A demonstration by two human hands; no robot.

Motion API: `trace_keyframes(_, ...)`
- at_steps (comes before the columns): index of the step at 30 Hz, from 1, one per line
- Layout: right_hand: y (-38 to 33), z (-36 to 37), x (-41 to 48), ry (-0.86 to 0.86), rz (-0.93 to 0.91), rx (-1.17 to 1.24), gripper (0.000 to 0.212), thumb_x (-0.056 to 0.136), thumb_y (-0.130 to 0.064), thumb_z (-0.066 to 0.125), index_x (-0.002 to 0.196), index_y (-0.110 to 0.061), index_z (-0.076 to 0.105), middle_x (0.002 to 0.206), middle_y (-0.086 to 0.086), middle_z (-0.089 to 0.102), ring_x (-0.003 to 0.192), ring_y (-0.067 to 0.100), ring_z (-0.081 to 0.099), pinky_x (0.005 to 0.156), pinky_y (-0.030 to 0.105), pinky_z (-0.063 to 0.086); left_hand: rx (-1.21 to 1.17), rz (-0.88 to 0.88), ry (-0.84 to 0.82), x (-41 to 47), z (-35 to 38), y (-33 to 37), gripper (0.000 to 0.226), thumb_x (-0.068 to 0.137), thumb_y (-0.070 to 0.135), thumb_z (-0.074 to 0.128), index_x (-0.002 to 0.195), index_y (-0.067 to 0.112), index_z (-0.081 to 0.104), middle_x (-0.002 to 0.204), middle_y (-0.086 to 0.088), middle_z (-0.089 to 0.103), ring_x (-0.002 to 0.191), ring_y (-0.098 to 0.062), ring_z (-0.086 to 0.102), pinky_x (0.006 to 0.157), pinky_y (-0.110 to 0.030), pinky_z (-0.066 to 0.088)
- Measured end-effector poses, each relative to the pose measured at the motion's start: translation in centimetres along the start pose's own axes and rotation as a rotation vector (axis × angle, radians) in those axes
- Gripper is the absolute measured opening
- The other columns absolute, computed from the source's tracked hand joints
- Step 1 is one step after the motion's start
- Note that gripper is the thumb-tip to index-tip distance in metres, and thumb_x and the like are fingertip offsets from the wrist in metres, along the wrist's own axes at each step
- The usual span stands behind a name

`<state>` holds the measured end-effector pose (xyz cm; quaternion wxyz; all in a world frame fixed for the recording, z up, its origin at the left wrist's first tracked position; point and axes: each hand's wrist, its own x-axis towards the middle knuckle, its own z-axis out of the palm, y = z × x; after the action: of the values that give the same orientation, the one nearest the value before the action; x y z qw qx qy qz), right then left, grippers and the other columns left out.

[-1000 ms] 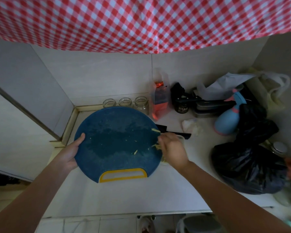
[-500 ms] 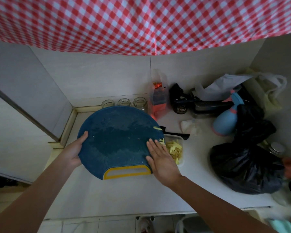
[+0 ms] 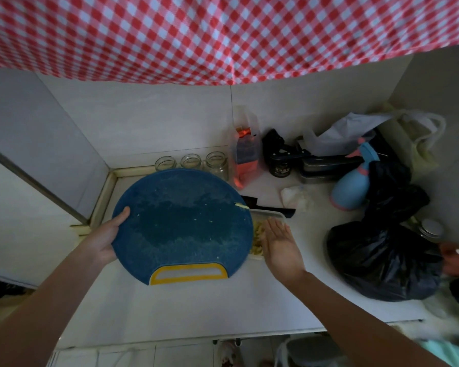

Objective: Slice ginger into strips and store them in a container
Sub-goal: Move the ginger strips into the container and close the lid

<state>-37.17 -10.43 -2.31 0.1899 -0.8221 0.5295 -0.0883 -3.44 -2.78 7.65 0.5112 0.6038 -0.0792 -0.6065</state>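
A round blue cutting board (image 3: pixel 180 223) with a yellow handle is held tilted over the white counter. My left hand (image 3: pixel 108 234) grips its left rim, thumb on top. One ginger strip (image 3: pixel 241 205) clings near the board's right edge, with tiny crumbs elsewhere on it. A clear container (image 3: pixel 269 215) holding pale ginger strips (image 3: pixel 257 238) sits just right of the board, partly hidden by it. My right hand (image 3: pixel 278 242) hovers flat, fingers straight, over the container and holds nothing. A black knife (image 3: pixel 270 209) lies behind the container.
Three glass jars (image 3: pixel 191 162) line the back wall. A red pouch (image 3: pixel 245 154), dark jar (image 3: pixel 280 168), metal tins (image 3: pixel 326 168), blue spray bottle (image 3: pixel 351 184) and black plastic bag (image 3: pixel 382 250) crowd the right. A checked curtain (image 3: pixel 223 35) hangs overhead.
My right hand has slid off the board's lower right surface to the right and now hovers over the container. The board stays tilted in my left hand.
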Motion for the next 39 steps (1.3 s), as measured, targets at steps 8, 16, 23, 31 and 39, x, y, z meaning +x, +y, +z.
trace_keyframes(8,-2.1,-2.0,4.7,0.009,-0.258,0.184,0.052,0.102,-0.027,0.039,0.15,-0.016,0.024,0.158,0.0,0.019,0.146,0.014,0.015,0.112,0.016,0.008,0.058,-0.039,-0.05,-0.7,0.3,0.4,0.043,0.084,0.04,0.052,0.117,0.014,0.06,0.112,-0.008,0.068,0.1,-0.024,0.064,0.069,-0.034,0.059)
trace_keyframes(16,0.8,-1.0,4.3,0.168,-0.489,0.056,0.028,0.064,0.008,0.074,0.089,-0.005,0.074,0.088,0.011,0.074,0.076,0.023,0.071,0.066,0.028,0.059,-0.002,-0.033,-0.028,-0.2,-0.2,0.4,0.04,0.088,0.039,0.049,0.118,0.014,0.059,0.112,-0.009,0.066,0.104,-0.025,0.059,0.078,-0.038,0.057)
trace_keyframes(23,2.6,-0.5,3.3,0.163,-0.274,-0.021,0.009,0.065,-0.005,0.067,0.06,-0.012,0.068,0.059,0.003,0.064,0.053,0.022,0.062,0.045,0.024,0.048,-0.024,0.012,0.067,-0.3,-0.7,0.8,0.031,0.095,0.038,0.044,0.106,0.015,0.061,0.092,-0.007,0.073,0.098,-0.023,0.059,0.093,-0.04,0.041)
trace_keyframes(31,-0.6,-2.4,4.3,0.355,-0.328,0.063,0.036,0.053,0.016,0.072,0.075,-0.013,0.074,0.068,0.001,0.071,0.059,0.024,0.063,0.071,0.029,0.052,-0.077,0.026,0.042,0.0,0.4,0.2,0.032,0.095,0.039,0.046,0.113,0.016,0.061,0.097,-0.007,0.073,0.1,-0.024,0.061,0.074,-0.042,0.052)
trace_keyframes(39,1.9,-1.7,4.2,0.271,-0.122,-0.011,0.013,0.069,0.001,0.071,0.069,-0.012,0.07,0.058,0.004,0.066,0.055,0.029,0.061,0.073,0.032,0.045,-0.048,0.125,0.027,0.0,-0.5,0.2,0.051,0.09,0.06,0.037,0.115,0.022,0.061,0.108,-0.002,0.069,0.103,-0.02,0.061,0.083,-0.039,0.047)
